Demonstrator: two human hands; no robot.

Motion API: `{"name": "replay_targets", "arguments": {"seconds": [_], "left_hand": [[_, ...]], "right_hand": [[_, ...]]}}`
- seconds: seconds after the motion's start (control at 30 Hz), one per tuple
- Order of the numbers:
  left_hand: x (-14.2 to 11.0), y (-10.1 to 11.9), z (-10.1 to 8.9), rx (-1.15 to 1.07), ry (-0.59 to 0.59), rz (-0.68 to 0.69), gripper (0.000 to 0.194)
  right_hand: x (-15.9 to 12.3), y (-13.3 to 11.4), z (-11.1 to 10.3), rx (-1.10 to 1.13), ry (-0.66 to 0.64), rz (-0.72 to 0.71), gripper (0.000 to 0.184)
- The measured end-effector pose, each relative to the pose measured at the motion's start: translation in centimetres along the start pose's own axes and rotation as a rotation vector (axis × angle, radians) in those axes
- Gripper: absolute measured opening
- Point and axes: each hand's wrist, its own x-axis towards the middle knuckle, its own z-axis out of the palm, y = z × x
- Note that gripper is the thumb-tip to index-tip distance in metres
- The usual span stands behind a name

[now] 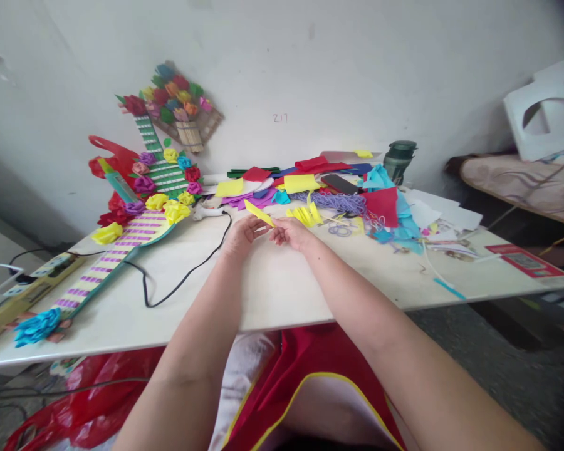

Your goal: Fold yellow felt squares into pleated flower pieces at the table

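Note:
Both my hands are above the front middle of the white table, close together over a folded piece of yellow paper (257, 212). My right hand (295, 235) pinches its lower right end between thumb and fingers. Curled fingers of my left hand (245, 236) are at the paper's lower edge and seem to hold it; part of that grip is hidden. Just beyond my right hand lies a fringed bunch of yellow paper strips (304, 215). Yellow paper squares (301, 183) rest on the pile behind.
Two guitar-shaped boards with paper flowers (122, 247) stand at left beside a black cable (178, 285) and a power strip (28, 291). Purple yarn (341, 203), a phone (339, 184), red paper (380, 207) and a dark green bottle (398, 160) lie or stand toward the back right.

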Motion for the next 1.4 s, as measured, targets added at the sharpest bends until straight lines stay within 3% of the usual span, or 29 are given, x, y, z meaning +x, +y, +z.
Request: {"name": "replay_targets", "arguments": {"seconds": [0.23, 0.47, 0.77, 1.03, 1.27, 1.4], "left_hand": [[-0.1, -0.7, 0.1, 0.083, 0.099, -0.084, 0.029], [-0.2, -0.8, 0.3, 0.126, 0.084, -0.081, 0.029], [0.1, -0.8, -0.8, 0.051, 0.216, -0.003, 0.030], [0.0, -0.9, 0.0, 0.150, 0.129, -0.058, 0.035], [0.1, -0.9, -0.2, 0.101, 0.231, 0.012, 0.037], [0.1, -0.7, -0.3, 0.081, 0.359, 0.036, 0.034]], "right_hand": [[-0.4, 0.0, 0.7, -0.061, 0.018, 0.000, 0.020], [-0.2, 0.3, 1.0, -0.202, 0.043, 0.015, 0.019], [-0.2, 0.4, 1.0, -0.230, 0.013, 0.016, 0.016], [-0.3, 0.3, 1.2, -0.269, 0.073, -0.051, 0.017], [-0.5, 0.2, 1.3, -0.309, 0.085, -0.083, 0.018], [-0.6, 0.1, 1.3, -0.303, 0.087, -0.051, 0.016]]}}
